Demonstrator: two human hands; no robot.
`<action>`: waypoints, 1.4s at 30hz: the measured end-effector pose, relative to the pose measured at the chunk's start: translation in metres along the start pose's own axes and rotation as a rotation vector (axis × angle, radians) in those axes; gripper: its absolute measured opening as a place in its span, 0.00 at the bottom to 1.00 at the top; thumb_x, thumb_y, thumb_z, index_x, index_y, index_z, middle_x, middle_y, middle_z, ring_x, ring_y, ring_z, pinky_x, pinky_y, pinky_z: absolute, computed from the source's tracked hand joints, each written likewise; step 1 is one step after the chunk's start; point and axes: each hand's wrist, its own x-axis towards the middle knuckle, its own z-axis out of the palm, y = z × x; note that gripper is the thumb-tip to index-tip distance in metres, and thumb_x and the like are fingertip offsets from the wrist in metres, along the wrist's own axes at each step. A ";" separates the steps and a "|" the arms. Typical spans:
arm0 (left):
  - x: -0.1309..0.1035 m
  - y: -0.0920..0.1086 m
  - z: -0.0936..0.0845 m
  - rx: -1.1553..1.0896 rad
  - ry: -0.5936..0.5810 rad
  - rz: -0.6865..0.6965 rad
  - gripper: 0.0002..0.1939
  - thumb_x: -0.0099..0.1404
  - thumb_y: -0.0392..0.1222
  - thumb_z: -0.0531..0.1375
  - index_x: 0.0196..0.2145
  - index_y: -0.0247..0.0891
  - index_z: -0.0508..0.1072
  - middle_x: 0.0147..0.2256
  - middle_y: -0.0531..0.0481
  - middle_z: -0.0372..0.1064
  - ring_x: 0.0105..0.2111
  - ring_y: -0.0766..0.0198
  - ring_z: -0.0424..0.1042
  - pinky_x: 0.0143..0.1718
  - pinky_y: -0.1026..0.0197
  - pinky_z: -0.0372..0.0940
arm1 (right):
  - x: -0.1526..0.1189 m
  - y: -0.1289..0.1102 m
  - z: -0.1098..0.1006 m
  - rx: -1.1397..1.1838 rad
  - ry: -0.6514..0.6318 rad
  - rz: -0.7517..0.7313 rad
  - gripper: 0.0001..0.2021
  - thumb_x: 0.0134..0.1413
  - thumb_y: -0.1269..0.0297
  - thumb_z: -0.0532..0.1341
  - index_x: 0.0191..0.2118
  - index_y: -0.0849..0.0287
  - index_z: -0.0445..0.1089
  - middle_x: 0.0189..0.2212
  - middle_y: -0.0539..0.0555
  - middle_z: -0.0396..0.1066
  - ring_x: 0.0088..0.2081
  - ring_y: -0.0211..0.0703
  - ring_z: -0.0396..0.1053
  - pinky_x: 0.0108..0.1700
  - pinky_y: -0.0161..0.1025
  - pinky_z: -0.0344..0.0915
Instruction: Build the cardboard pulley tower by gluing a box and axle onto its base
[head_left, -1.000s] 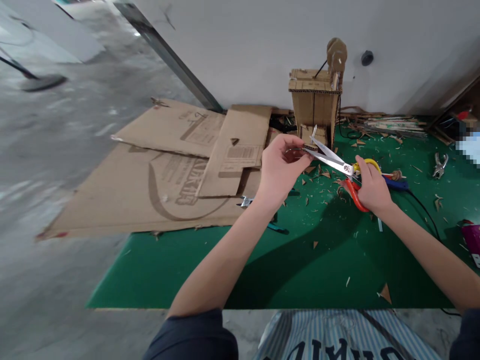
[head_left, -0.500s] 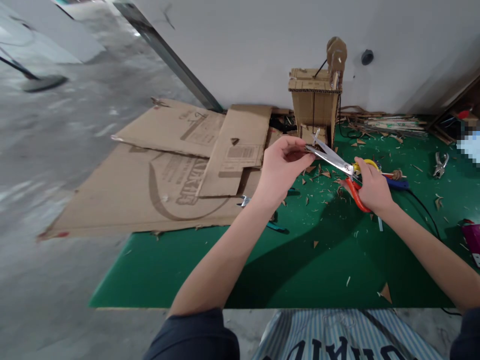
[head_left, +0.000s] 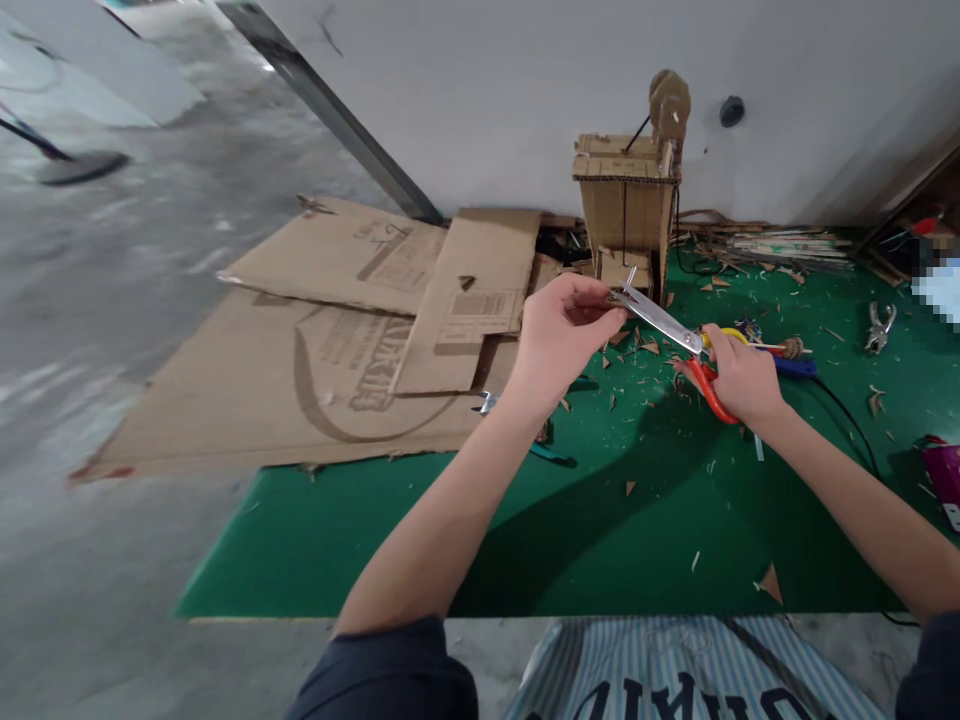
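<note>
Right hand (head_left: 746,380) wrapped around the red-and-yellow handles of the scissors (head_left: 661,320), blades narrowed almost together over the counter (head_left: 600,550)! Their tips meet the left hand (head_left: 566,325), fingers pinched on a small cardboard scrap (head_left: 617,297), mostly hidden from us. Just behind stands the cardboard tower (head_left: 626,215), its round wheel (head_left: 669,104) up top. Over on the left, flat cardboard sheets (head_left: 300,390) overlap, and teal-handled pliers (head_left: 553,455) lie beneath the left forearm.
</note>
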 end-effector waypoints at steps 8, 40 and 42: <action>0.001 -0.001 -0.001 -0.014 -0.008 -0.022 0.11 0.51 0.30 0.69 0.33 0.36 0.75 0.29 0.53 0.77 0.29 0.68 0.76 0.34 0.65 0.73 | 0.000 0.002 -0.002 -0.037 -0.027 0.003 0.34 0.67 0.38 0.50 0.55 0.66 0.74 0.29 0.58 0.78 0.29 0.47 0.73 0.28 0.40 0.43; -0.002 0.001 0.001 0.026 -0.043 -0.109 0.11 0.53 0.31 0.68 0.31 0.39 0.70 0.26 0.55 0.73 0.20 0.70 0.73 0.22 0.66 0.70 | 0.000 -0.006 -0.012 0.036 -0.085 -0.039 0.44 0.59 0.29 0.52 0.60 0.69 0.67 0.40 0.69 0.79 0.37 0.56 0.76 0.31 0.40 0.52; -0.002 -0.002 0.002 0.020 -0.041 -0.099 0.11 0.53 0.32 0.68 0.30 0.39 0.70 0.27 0.54 0.74 0.22 0.69 0.74 0.21 0.66 0.70 | 0.000 -0.008 -0.012 0.018 -0.091 -0.029 0.43 0.62 0.30 0.50 0.59 0.69 0.68 0.40 0.68 0.79 0.37 0.55 0.76 0.30 0.39 0.49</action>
